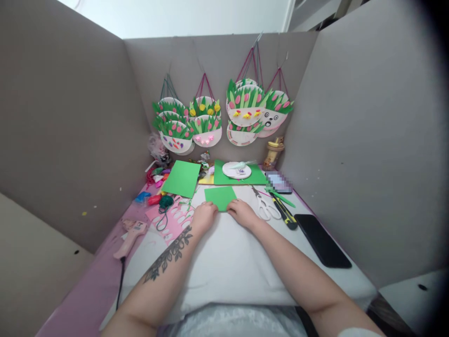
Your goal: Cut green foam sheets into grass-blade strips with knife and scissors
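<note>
A small green sheet of paper [220, 196] lies on the white-covered table in front of me. My left hand [206, 216] has its fingers closed at the sheet's near left corner. At the near right corner, the fingers of my right hand [241, 213] pinch the same edge. Whether the sheet is one layer or folded, I cannot tell. White-handled scissors [265, 206] rest just right of my right hand. Pink paper with oval cut-outs [171, 217] lies to the left of my left hand.
A larger green sheet [182, 179], dark green yarn [166, 202] and a pink glue gun [131, 236] are on the left. A utility knife [285, 213] and a black phone-like slab [322, 239] lie right. Behind stands a white paper plate [228, 169]; flower-filled plate baskets [206, 135] hang on the grey partition.
</note>
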`<action>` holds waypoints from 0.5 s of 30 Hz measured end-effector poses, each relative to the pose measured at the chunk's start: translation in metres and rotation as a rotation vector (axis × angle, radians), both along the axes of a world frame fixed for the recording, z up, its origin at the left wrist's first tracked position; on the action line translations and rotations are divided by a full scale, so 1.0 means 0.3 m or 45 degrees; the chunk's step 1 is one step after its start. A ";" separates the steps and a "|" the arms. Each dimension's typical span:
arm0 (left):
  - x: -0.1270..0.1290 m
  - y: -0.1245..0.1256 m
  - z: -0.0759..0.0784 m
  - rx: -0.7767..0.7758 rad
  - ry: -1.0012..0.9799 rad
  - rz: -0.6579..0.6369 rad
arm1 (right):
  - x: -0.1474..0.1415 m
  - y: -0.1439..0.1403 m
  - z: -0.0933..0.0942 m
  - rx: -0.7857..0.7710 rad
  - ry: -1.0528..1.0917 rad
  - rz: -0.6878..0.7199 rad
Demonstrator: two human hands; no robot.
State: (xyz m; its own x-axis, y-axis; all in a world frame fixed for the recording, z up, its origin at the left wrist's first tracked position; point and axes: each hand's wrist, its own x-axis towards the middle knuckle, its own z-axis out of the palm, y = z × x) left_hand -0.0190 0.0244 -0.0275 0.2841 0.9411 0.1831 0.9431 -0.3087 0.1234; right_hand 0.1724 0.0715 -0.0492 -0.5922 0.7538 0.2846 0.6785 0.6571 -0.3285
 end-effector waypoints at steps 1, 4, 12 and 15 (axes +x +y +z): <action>-0.001 0.000 0.001 -0.008 -0.011 0.008 | -0.007 0.001 -0.003 0.003 -0.013 -0.011; -0.005 0.005 0.007 -0.026 -0.054 0.030 | -0.018 0.002 -0.004 0.022 -0.005 -0.039; -0.020 0.017 0.016 -0.066 -0.088 0.075 | -0.008 0.007 0.002 -0.068 -0.025 -0.164; -0.030 0.021 0.019 -0.079 -0.072 0.091 | 0.003 0.020 0.006 -0.098 -0.052 -0.191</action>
